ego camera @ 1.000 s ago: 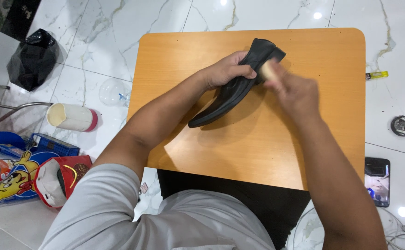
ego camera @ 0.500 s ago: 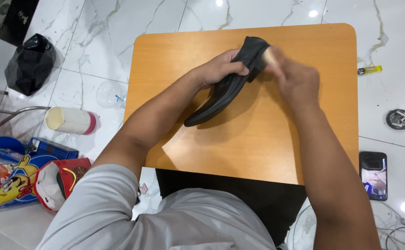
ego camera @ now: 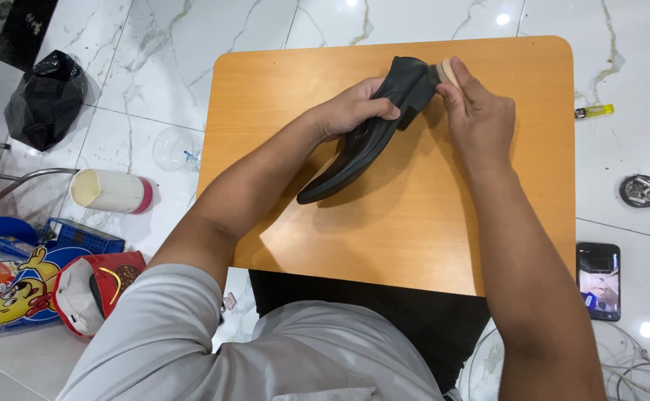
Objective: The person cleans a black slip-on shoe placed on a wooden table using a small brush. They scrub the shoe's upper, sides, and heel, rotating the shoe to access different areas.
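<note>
A black leather dress shoe (ego camera: 354, 152) lies tilted over the small orange wooden table (ego camera: 384, 230), its toe toward me and its heel at the far side. My left hand (ego camera: 354, 110) grips the shoe around its middle. My right hand (ego camera: 477, 111) presses a small tan sponge or brush (ego camera: 446, 72) against the heel end of the shoe.
A black phone (ego camera: 598, 281) lies on the marble floor at the right, with a round dark tin (ego camera: 640, 190) and a yellow lighter (ego camera: 593, 111) beyond it. At the left are a black bag (ego camera: 46, 96), a white cylinder container (ego camera: 111, 191), a clear lid (ego camera: 172, 148) and colourful packages (ego camera: 28, 286).
The shoe and both hands have stayed over the far part of the table. My right hand has shifted slightly along the heel with the sponge.
</note>
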